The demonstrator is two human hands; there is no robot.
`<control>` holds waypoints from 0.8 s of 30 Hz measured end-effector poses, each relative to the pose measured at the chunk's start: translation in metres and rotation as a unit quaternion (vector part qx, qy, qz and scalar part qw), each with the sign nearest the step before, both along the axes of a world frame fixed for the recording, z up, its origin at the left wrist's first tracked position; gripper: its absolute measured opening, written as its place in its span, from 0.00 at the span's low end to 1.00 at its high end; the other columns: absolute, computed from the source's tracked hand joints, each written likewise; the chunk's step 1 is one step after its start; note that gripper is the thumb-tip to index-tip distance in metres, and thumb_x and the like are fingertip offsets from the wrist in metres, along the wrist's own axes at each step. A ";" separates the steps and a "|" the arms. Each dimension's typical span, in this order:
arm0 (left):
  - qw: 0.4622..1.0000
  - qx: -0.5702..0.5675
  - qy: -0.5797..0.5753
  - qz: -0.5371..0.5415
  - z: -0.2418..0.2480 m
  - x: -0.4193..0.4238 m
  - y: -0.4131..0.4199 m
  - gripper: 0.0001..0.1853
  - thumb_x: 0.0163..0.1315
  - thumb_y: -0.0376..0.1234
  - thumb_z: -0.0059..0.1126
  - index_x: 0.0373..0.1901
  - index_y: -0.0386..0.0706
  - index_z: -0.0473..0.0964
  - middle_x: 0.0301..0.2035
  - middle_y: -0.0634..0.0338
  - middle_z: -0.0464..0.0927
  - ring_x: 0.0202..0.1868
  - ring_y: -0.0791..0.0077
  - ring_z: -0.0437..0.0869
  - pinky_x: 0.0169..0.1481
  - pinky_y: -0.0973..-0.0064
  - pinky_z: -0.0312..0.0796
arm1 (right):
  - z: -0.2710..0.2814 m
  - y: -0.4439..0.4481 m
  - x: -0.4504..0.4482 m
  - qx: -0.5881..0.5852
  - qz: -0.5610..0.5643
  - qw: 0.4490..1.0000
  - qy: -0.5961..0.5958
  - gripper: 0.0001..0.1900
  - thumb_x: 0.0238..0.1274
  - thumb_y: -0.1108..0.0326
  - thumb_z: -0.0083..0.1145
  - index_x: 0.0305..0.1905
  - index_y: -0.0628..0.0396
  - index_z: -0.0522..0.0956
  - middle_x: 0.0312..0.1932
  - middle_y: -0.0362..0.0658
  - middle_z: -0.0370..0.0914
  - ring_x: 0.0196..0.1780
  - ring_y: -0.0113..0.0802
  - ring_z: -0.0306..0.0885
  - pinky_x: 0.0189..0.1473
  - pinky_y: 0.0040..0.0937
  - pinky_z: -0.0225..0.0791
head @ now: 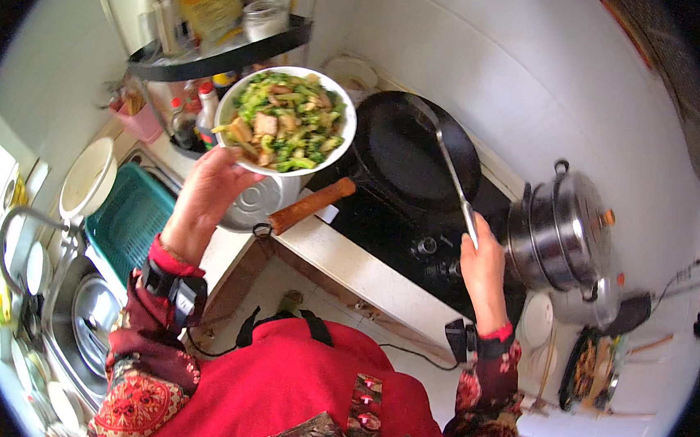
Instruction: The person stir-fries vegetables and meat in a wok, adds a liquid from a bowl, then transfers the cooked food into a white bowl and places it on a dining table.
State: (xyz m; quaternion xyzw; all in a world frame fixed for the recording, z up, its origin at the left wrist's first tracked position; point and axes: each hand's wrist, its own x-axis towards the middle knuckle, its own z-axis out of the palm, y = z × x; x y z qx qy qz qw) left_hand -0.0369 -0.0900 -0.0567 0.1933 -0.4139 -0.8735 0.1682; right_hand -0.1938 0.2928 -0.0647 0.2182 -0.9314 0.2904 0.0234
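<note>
My left hand [204, 188] grips the near rim of a white bowl [349, 133], raised beside the stove. Stir-fried greens with pale brown chunks [287, 118] fill it. In my right hand [483, 269] is the handle of a metal spatula [451, 162], its head over a black wok [393, 142] on the black gas stove [380, 221]. Only a dark inner surface shows in the wok. Its wooden handle [313, 205] points toward me, beneath and right of the bowl. A round metal lid [256, 202] lies on the counter, partly hidden by the bowl.
A stacked steel steamer pot [562, 229] stands right of the wok. On the left are a green plastic basket [131, 220], a cream basin [89, 176] and a sink [61, 319] with a curved faucet [24, 211]. A black corner shelf [220, 60] holds jars and packets above several bottles.
</note>
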 end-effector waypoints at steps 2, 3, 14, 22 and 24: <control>1.000 -0.004 0.002 -0.017 0.001 0.004 -0.005 0.17 0.64 0.32 0.48 0.52 0.35 0.69 0.48 0.53 0.77 0.44 0.64 0.81 0.48 0.65 0.76 | -0.011 -0.001 -0.012 0.099 -0.043 0.993 -0.040 0.22 0.54 0.71 0.53 0.57 0.53 0.71 0.41 0.60 0.77 0.45 0.56 0.76 0.45 0.49 0.70; 0.999 0.000 0.024 -0.031 -0.003 0.007 -0.007 0.17 0.64 0.33 0.48 0.53 0.36 0.69 0.50 0.53 0.76 0.46 0.63 0.81 0.49 0.65 0.76 | -0.023 -0.002 -0.017 0.113 -0.041 0.992 -0.025 0.22 0.53 0.71 0.52 0.56 0.51 0.71 0.40 0.58 0.77 0.43 0.57 0.76 0.43 0.50 0.70; 0.990 0.038 0.030 -0.133 0.010 -0.004 0.058 0.26 0.65 0.33 0.49 0.63 0.37 0.59 0.62 0.51 0.64 0.62 0.56 0.68 0.63 0.58 0.69 | -0.020 0.012 0.012 -0.080 -0.057 0.995 0.019 0.20 0.57 0.63 0.58 0.53 0.60 0.69 0.39 0.57 0.73 0.40 0.57 0.75 0.40 0.47 0.72; 0.962 0.056 0.019 -0.267 0.032 -0.018 0.179 0.31 0.58 0.32 0.56 0.63 0.37 0.59 0.61 0.53 0.65 0.62 0.60 0.68 0.65 0.59 0.66 | -0.088 0.121 0.128 -0.054 -0.148 0.988 -0.001 0.17 0.59 0.64 0.55 0.51 0.60 0.71 0.35 0.55 0.76 0.35 0.51 0.77 0.36 0.44 0.71; 0.948 0.100 -0.008 -0.301 0.026 -0.023 0.205 0.31 0.56 0.31 0.56 0.63 0.38 0.60 0.61 0.54 0.65 0.62 0.60 0.67 0.66 0.58 0.64 | -0.093 0.151 0.163 -0.050 -0.182 0.977 -0.101 0.18 0.60 0.62 0.53 0.50 0.60 0.71 0.39 0.57 0.76 0.39 0.55 0.76 0.41 0.48 0.70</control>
